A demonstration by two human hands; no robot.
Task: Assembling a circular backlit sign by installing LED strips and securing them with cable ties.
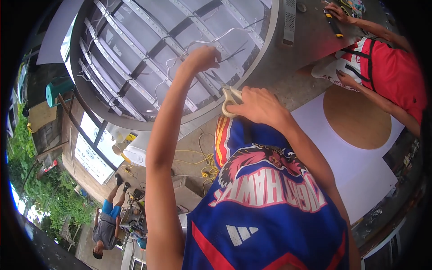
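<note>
Across the round frame (180,120), rows set, tails long

The right hand (261,104) clamps its fingers around cream-handled scissors (228,93) by the near rim; the left hand (203,58) curls, grip unclear. Light strips (145,17) already lie in rows; thin dark tails (235,52) stand uncut.

Daylight glares at left, edges bending darkly.
</note>
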